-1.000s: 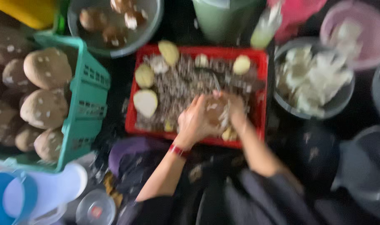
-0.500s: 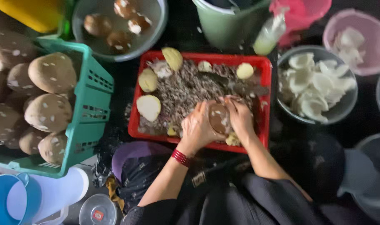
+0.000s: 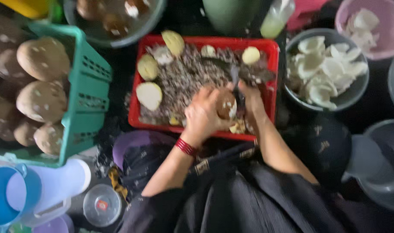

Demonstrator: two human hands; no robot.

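My left hand (image 3: 203,114), with a red bracelet (image 3: 186,146) on its wrist, grips a small brown, white-flecked round piece (image 3: 226,105) over the near edge of a red tray (image 3: 134,99). My right hand (image 3: 251,97) holds a dark-bladed knife (image 3: 236,80) against that piece's right side. The tray is covered in brown shavings. Pale peeled pieces (image 3: 148,96) lie along its left and far sides.
A green basket (image 3: 87,95) of brown speckled husked fruit stands at the left. A grey bowl (image 3: 361,92) of white peeled pieces is at the right, with a pink bowl (image 3: 378,51) behind it. A blue jug (image 3: 15,198) and a clear lid (image 3: 101,205) lie near left.
Both hands stay at the tray's near edge, working the brown piece. The view has shifted a little and is blurred.
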